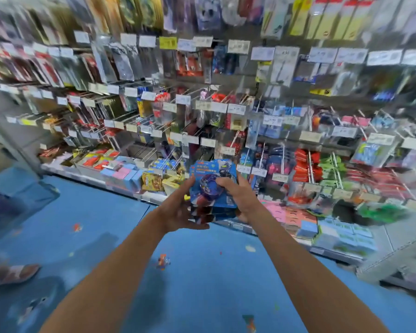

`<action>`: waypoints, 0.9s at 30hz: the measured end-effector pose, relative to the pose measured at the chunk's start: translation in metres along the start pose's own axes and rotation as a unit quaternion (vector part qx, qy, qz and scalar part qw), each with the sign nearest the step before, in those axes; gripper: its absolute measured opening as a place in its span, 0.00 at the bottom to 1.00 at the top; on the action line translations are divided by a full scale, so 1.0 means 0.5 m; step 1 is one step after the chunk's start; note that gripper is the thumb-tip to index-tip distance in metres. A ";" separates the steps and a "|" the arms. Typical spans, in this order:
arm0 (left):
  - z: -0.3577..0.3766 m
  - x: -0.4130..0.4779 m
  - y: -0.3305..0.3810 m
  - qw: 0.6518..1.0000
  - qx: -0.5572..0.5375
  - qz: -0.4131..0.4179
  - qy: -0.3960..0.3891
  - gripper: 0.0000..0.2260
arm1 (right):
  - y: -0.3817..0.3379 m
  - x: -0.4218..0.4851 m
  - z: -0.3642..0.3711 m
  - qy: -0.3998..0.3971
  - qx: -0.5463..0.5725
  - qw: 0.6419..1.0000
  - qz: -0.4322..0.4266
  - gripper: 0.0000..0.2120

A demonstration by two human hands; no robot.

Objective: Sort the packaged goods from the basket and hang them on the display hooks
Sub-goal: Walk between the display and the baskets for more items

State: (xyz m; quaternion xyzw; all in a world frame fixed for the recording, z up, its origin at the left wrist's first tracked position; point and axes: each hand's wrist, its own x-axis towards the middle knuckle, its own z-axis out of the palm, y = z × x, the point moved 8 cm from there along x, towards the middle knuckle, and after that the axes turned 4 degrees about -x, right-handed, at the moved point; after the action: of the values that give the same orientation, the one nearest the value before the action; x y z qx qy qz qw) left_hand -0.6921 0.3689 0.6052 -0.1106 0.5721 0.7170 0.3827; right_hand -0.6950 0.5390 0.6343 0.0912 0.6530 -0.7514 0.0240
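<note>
My left hand (180, 207) and right hand (238, 195) grip the stack of blue packs (211, 188) between them, fingers (223, 183) curled round its edges. I judge this the hanging step. Next I must find the matching spot among the display hooks (150, 152) beyond my fingers.

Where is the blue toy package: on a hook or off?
Off. The left hand and the right hand grip the blue toy package by its sides, in the air before the display hooks.

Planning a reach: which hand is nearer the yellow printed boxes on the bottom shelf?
Left. The left hand is just right of the yellow boxes; the right hand is farther right, across the held blue packs.
</note>
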 end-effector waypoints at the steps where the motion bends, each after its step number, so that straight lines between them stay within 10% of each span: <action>1: 0.016 0.013 0.028 1.000 0.003 0.010 -0.017 0.30 | -0.027 0.018 -0.018 0.018 -0.006 1.000 -0.010 0.17; 7: 0.037 0.077 0.182 0.996 -0.034 0.075 -0.025 0.24 | -0.154 0.101 -0.004 0.023 -0.043 0.997 -0.067 0.24; 13: -0.020 0.118 0.357 0.990 0.077 0.094 -0.077 0.40 | -0.237 0.226 0.080 0.069 -0.048 0.990 -0.110 0.51; 27: -0.063 0.236 0.641 0.966 0.132 0.123 -0.185 0.28 | -0.365 0.434 0.153 0.117 -0.030 0.981 -0.155 0.26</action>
State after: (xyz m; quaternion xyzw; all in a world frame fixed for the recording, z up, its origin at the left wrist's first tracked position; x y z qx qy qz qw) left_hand -0.9977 0.3733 0.7605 0.1468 0.5903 0.6847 0.4015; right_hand -0.9446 0.5083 0.7861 0.0757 0.6796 -0.7104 -0.1665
